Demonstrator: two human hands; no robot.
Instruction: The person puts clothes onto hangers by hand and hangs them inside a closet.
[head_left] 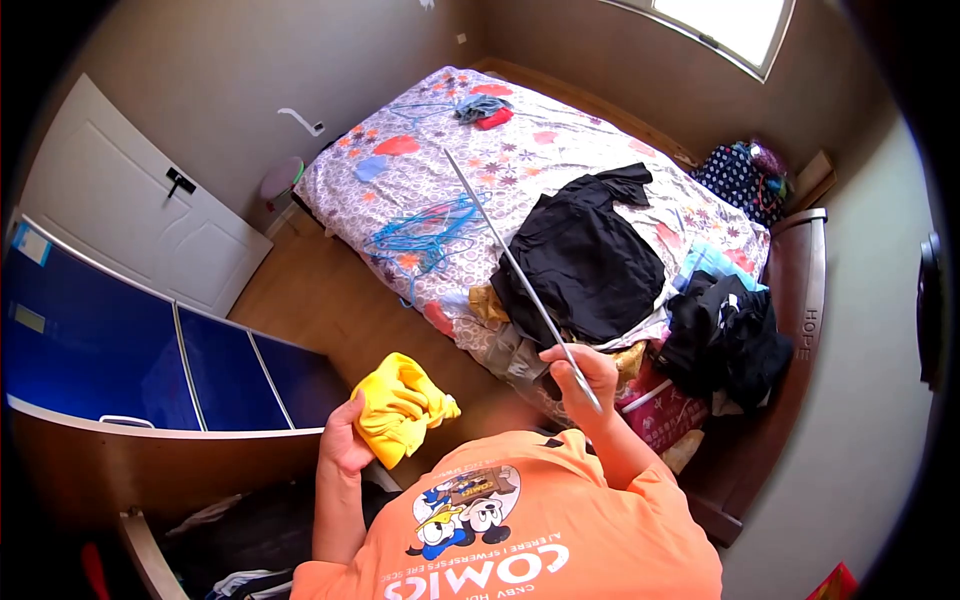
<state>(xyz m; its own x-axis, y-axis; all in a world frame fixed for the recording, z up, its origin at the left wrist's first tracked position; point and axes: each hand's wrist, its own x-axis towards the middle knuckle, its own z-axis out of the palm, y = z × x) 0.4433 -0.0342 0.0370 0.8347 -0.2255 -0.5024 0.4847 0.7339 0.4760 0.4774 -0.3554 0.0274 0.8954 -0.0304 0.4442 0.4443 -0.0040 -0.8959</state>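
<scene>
My left hand (345, 437) is closed on a bunched yellow cloth (398, 408), held in front of the blue cabinet. What kind of garment it is, I cannot make out. In my right hand (586, 382) is a long thin metal rod (512, 262), gripped near its lower end and slanting up to the left over the bed. Behind the rod, a black shirt (585, 255) lies spread on the bed (540, 150). Blue clothes hangers (425, 235) sit in a pile to the left of the shirt.
A heap of dark clothes (725, 335) lies by the wooden bed end (800, 290). At the left stand a blue cabinet (90, 340) and a white door (130, 190). Dark clothing (245, 535) fills an opening at lower left. Denim cloth (480, 108) rests on the far bed.
</scene>
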